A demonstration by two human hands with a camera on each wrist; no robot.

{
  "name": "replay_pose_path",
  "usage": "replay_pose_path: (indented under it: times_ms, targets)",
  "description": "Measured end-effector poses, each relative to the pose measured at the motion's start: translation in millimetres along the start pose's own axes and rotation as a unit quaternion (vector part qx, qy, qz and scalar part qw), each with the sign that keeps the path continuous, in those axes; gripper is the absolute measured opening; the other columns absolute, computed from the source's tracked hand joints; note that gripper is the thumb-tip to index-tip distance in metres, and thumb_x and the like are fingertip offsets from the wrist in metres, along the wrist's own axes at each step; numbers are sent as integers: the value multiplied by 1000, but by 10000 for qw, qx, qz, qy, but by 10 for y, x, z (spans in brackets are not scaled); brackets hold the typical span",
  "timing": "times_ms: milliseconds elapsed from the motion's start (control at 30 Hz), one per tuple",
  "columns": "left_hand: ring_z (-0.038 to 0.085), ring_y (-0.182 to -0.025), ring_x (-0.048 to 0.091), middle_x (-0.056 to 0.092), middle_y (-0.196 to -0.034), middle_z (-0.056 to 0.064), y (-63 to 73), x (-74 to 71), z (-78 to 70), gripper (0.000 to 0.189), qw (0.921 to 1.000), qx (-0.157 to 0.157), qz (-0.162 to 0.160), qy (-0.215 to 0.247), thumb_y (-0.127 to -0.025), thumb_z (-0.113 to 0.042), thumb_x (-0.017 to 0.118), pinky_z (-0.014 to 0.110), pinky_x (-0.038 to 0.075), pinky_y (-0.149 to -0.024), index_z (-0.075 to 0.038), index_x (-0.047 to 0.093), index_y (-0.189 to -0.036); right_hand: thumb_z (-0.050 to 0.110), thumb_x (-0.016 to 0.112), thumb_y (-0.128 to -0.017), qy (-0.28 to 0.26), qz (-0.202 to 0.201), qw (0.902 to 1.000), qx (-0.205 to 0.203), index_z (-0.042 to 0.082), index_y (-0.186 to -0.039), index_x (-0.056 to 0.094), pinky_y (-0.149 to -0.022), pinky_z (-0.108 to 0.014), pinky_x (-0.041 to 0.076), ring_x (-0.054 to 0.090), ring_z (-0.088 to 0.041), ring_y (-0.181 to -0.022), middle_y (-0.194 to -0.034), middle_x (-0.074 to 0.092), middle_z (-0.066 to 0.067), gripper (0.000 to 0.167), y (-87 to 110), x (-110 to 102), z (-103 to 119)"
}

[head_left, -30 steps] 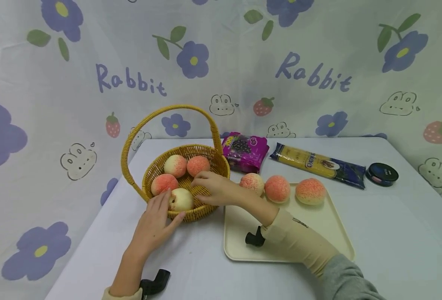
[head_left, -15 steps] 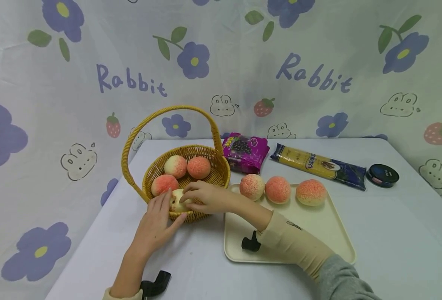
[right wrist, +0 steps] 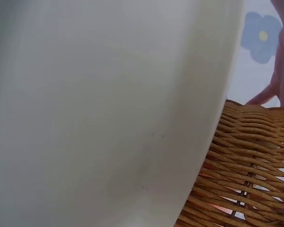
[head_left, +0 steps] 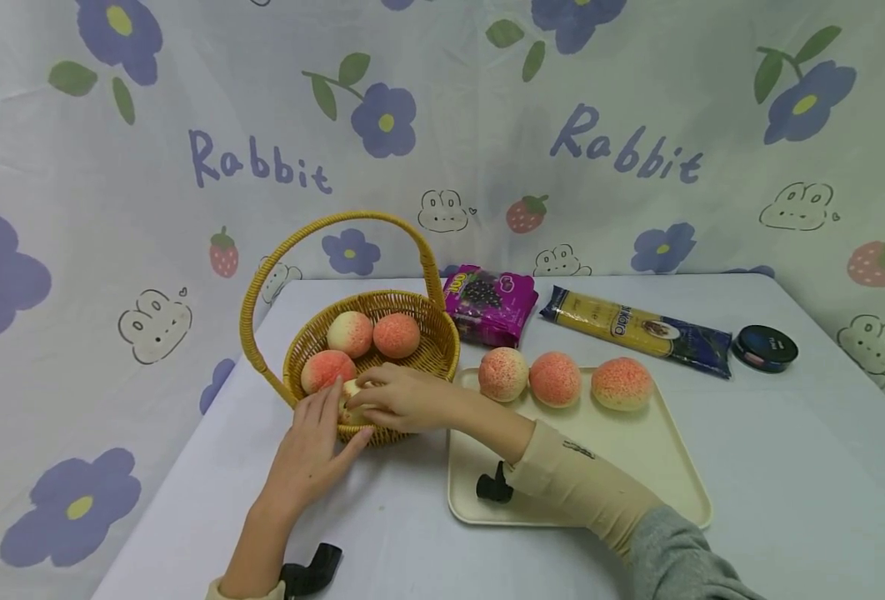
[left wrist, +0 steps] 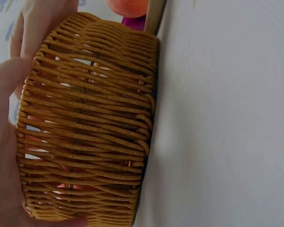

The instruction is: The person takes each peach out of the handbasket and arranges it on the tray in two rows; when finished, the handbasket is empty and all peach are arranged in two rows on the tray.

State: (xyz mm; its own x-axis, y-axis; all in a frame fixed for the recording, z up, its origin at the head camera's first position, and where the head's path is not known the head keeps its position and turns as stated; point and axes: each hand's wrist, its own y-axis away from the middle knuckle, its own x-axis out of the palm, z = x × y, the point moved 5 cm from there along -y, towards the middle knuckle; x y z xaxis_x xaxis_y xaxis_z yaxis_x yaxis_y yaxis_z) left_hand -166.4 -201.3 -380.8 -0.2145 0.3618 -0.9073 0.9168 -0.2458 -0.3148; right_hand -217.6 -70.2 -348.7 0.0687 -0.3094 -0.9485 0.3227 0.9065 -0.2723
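Observation:
My left hand (head_left: 306,454) rests at the near left rim of a wicker basket (head_left: 433,343), fingers extended over the rim and thumb spread along its near side. The right hand (head_left: 411,398) reaches into the basket from the right, its fingers curved over a pale peach (head_left: 349,406) that they mostly hide. Three more peaches lie inside: a pink one (head_left: 328,371) beside the left fingertips, a pale-and-pink one (head_left: 349,334) and another pink one (head_left: 396,335) behind. Up close in the left wrist view, the basket's woven side (left wrist: 90,123) stands on the white cloth.
A cream tray (head_left: 577,508) lies under my right forearm, with three peaches (head_left: 555,379) along its far edge. Behind stand a purple grape-printed packet (head_left: 491,304), a long yellow-and-blue packet (head_left: 637,327) and a round dark tin (head_left: 765,347). The basket's tall handle (head_left: 345,215) arches overhead.
My right hand has moved left and nearer from the basket's middle, and its fingers now curve over the pale peach. The left hand has stayed at the rim.

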Motion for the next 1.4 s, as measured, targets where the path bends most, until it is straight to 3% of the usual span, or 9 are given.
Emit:
replay_pose_path:
  times_ms: [400, 633, 800, 1133, 1400]
  targets:
    - [37, -124, 29, 36, -136, 23, 16, -23, -10, 78, 10000, -1, -8, -45, -89, -50, 50, 54, 37, -92, 1, 25, -141, 22, 54, -92, 284, 106, 9985, 453, 17, -115, 60, -94, -24, 38, 49, -14, -109, -118, 55, -2, 25, 139, -87, -185]
    - [37, -125, 28, 34, -137, 22, 25, -27, 11, 78, 10000, -60, 45, -24, -89, -50, 49, 54, 34, -94, 0, 23, -143, 21, 57, -90, 712, -69, 9960, 543, 14, -102, 66, -93, -29, 39, 50, -20, -106, -114, 57, -7, 16, 272, -216, -324]
    - [37, -124, 28, 34, -137, 21, 33, -21, 16, 77, 10000, -37, 23, -25, -89, -50, 49, 54, 34, -94, -1, 24, -143, 21, 58, -90, 736, -228, 9952, 605, 13, -103, 66, -93, -30, 39, 50, -20, -105, -114, 57, -7, 17, 324, -269, -374]
    - [37, -124, 28, 34, -137, 21, 18, -2, -4, 76, 10000, 33, -21, 1, -89, -50, 50, 53, 34, -93, -1, 27, -142, 16, 58, -88, 516, -218, 9984, 92, 10, -111, 62, -94, -27, 38, 51, -18, -107, -115, 56, -6, 24, 83, -206, -109]
    - [37, -123, 29, 35, -136, 20, 21, -4, -12, 74, 9999, 79, -74, -43, -89, -49, 50, 54, 36, -92, -3, 27, -143, 19, 55, -91, 652, 181, 9975, 183, 13, -114, 62, -92, -25, 38, 50, -17, -106, -117, 56, -5, 25, -51, -74, -24]
